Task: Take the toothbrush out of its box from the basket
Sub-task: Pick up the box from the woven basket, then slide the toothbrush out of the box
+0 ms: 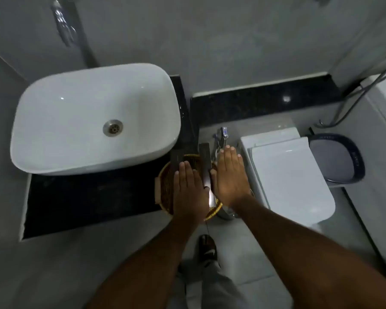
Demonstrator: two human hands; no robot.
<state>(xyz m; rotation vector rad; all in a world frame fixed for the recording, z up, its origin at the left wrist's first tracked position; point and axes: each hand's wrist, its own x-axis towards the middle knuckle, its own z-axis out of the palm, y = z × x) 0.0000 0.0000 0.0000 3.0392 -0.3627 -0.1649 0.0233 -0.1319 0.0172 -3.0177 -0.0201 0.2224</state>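
A round woven basket point(164, 186) sits at the right end of the dark counter, beside the basin. A long narrow box point(205, 161) lies lengthwise in it, dark at the far end and pale near my wrists, showing in the gap between my hands. A second dark box point(176, 156) lies at the basket's far left rim. My left hand point(188, 188) hovers flat, palm down, over the basket with fingers together and holds nothing. My right hand point(230, 179) is flat beside it, just right of the long box, also holding nothing. No toothbrush is visible.
A white oval basin point(94, 117) with a metal drain fills the counter's left. A closed white toilet point(288, 175) stands to the right, with a chrome hose fitting point(222, 136) and a blue-rimmed bin point(337, 159) near it. My foot point(207, 248) is on the grey floor below.
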